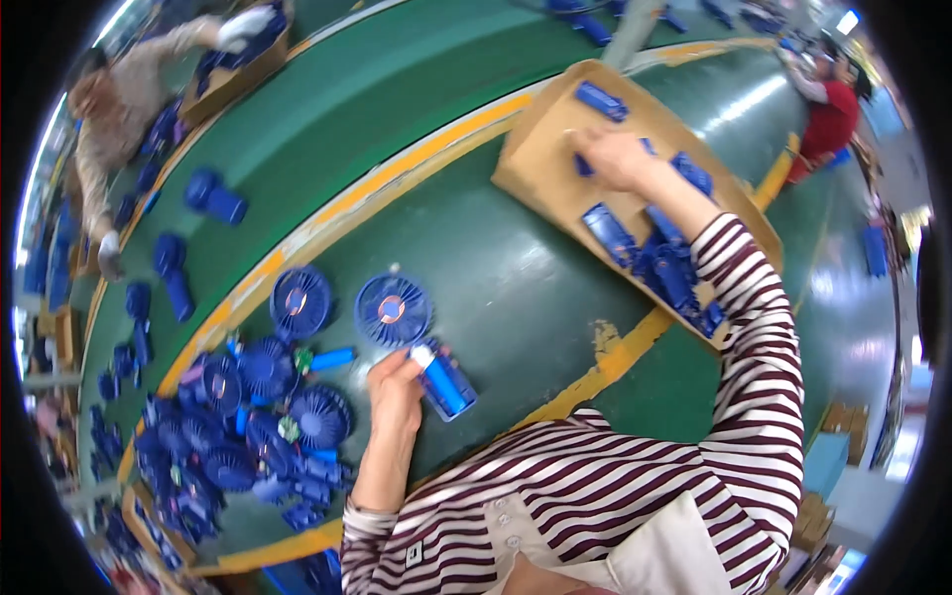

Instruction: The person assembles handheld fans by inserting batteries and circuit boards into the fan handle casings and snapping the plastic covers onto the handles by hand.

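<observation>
My left hand [395, 390] is closed round the neck of a small blue handheld fan [394, 309], near the edge of the green table. The fan's round grille faces up, and its opened handle shows a bright blue cylindrical battery [451, 387] inside. Over at the right, my right hand [617, 159] reaches into a shallow cardboard box [531, 149]. Its fingers are bent and pinch a dark blue plastic piece [583, 166], mostly covered by the hand. Several more blue plastic handle covers [610, 233] lie in that box.
A heap of blue fans [228, 436] covers the left of the table. Another fan [300, 302] lies beside mine. Across a yellow-edged rail, several fans [213, 196] rest on a green belt [347, 109]. A gloved co-worker [124, 109] works at far left, another person [831, 114] at far right.
</observation>
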